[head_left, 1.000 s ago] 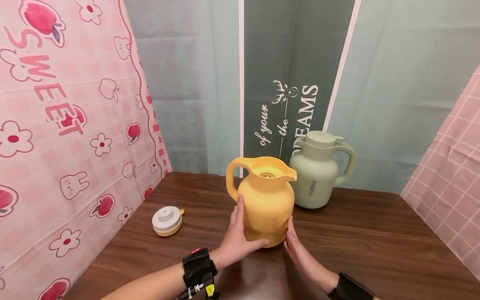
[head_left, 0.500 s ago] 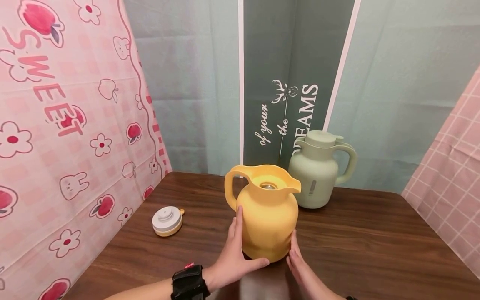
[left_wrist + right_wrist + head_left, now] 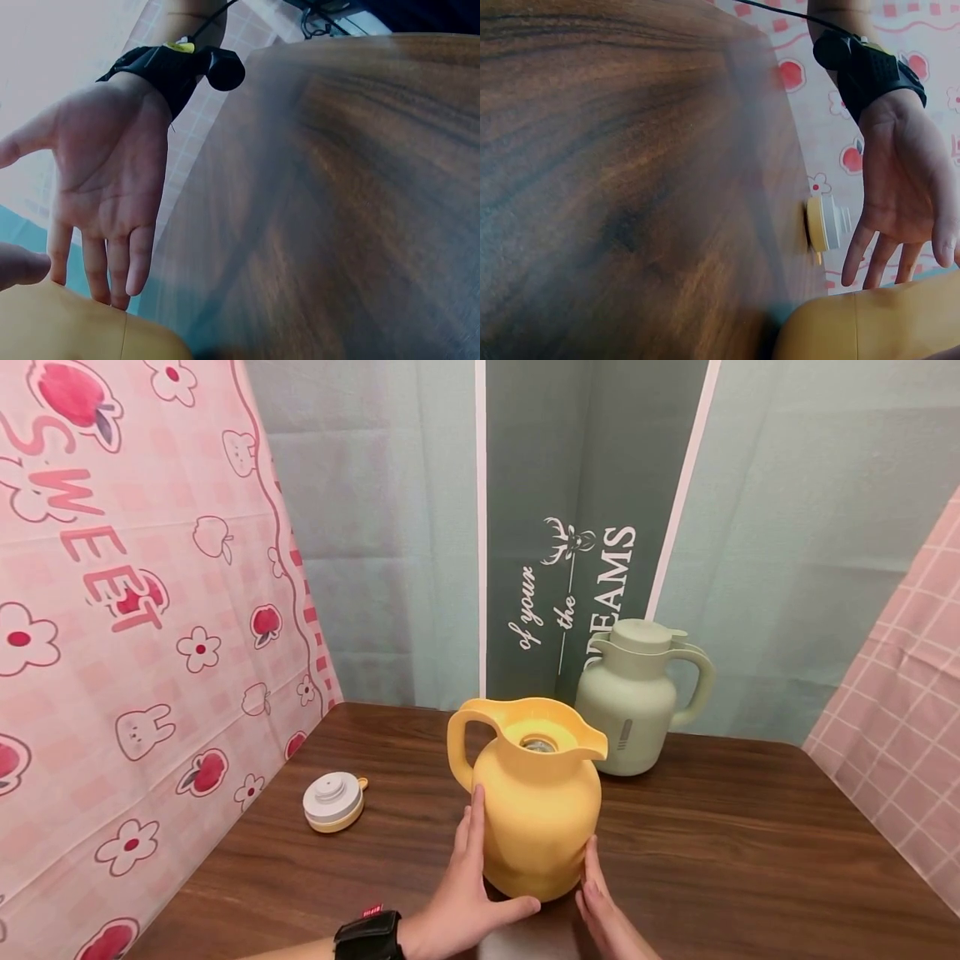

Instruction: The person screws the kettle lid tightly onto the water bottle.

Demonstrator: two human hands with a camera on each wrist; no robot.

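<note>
A yellow vacuum jug (image 3: 540,827) stands upright with its mouth uncovered and a shiny liner showing inside. Its spout points right and its handle left. My left hand (image 3: 457,893) lies against its lower left side, fingers straight and thumb spread across the front near the base. On the lower right side, the straight fingers of my right hand (image 3: 609,914) touch the jug. The left wrist view shows the right hand (image 3: 112,165) with palm facing the camera. In the right wrist view, the left hand's (image 3: 904,180) fingertips meet the jug's yellow wall (image 3: 885,322).
A white and yellow stopper lid (image 3: 333,802) lies on the wooden table (image 3: 720,843) to the left. Behind the jug, at its right, stands a pale green lidded jug (image 3: 633,710). Patterned pink cloth (image 3: 150,652) hangs at the left, with a grey-green curtain (image 3: 375,527) behind.
The yellow jug has come toward me across the table, both hands moving with it. Its spout now sits slightly farther right. The lid and green jug stay in place.
</note>
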